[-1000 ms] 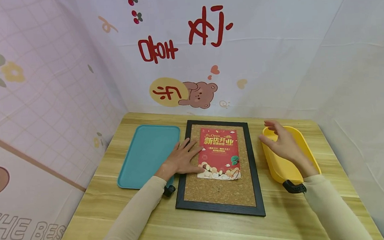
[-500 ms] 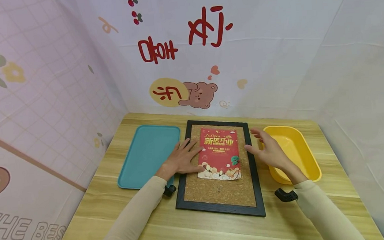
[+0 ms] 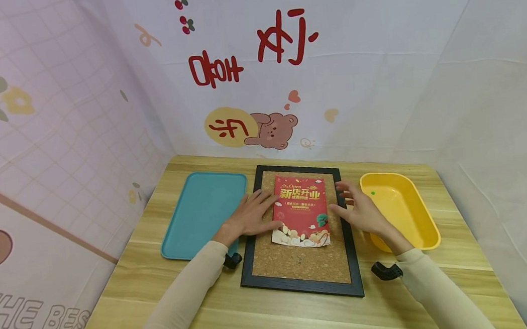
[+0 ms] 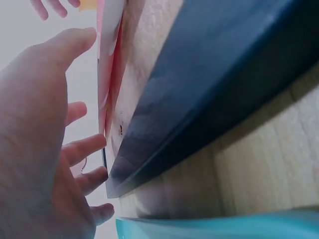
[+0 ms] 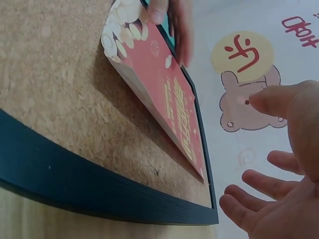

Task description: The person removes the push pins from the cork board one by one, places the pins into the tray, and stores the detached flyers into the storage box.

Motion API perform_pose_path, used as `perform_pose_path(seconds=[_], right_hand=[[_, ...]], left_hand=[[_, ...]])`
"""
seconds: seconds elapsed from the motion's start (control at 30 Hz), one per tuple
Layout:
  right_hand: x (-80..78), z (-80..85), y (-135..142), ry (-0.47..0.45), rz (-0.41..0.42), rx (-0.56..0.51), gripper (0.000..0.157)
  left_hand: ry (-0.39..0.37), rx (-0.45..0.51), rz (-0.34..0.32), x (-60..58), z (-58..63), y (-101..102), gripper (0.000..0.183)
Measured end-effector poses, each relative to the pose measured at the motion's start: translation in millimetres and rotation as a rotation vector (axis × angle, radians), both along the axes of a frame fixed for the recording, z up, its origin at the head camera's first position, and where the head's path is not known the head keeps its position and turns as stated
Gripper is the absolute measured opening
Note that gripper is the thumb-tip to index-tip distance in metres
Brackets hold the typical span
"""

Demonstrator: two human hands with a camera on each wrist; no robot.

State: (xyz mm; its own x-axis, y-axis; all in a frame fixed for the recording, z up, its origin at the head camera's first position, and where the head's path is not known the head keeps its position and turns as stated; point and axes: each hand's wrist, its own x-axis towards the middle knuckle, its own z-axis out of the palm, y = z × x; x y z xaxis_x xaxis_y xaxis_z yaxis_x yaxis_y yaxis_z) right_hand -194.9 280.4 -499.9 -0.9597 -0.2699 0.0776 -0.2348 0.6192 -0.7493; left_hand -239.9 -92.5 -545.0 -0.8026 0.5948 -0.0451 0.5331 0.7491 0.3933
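Note:
A red flyer (image 3: 300,207) with gold lettering lies on a black-framed cork board (image 3: 297,265). In the right wrist view, the near long edge of the flyer (image 5: 164,94) curls up off the cork and casts a shadow. My left hand (image 3: 252,218) lies with extended fingers at the flyer's left edge, across the left frame bar. Over the right frame bar is my right hand (image 3: 361,211), its fingers loosely bent and thumb pointing at the flyer. Nothing shows between the fingers of the right hand (image 5: 279,194) in the right wrist view.
A flat teal tray (image 3: 203,213) stands left of the board, partly under the left forearm. To the right is a yellow bin (image 3: 402,211) with a small green thing (image 3: 373,193) in it. Printed cloth (image 3: 353,78) hangs behind the wooden table (image 3: 236,307).
My right hand has moved left, from over the yellow bin to the board's right side, uncovering the small green thing. The left hand has stayed at the flyer's edge, its fingers slightly closer together.

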Motion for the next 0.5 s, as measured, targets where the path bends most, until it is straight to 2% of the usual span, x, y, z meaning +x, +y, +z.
perform_pose_path(seconds=[0.2,0.5], right_hand=[[-0.8,-3.3,-5.7,-0.032,0.004,-0.019,0.076],[-3.8,-8.5,-11.6,-0.079,-0.008,-0.021,0.078]], left_hand=[[-0.005,0.136,0.033,-1.0,3.9,3.6,0.088],[-0.118,0.312,0.107,1.1,12.3,8.8,0.087]])
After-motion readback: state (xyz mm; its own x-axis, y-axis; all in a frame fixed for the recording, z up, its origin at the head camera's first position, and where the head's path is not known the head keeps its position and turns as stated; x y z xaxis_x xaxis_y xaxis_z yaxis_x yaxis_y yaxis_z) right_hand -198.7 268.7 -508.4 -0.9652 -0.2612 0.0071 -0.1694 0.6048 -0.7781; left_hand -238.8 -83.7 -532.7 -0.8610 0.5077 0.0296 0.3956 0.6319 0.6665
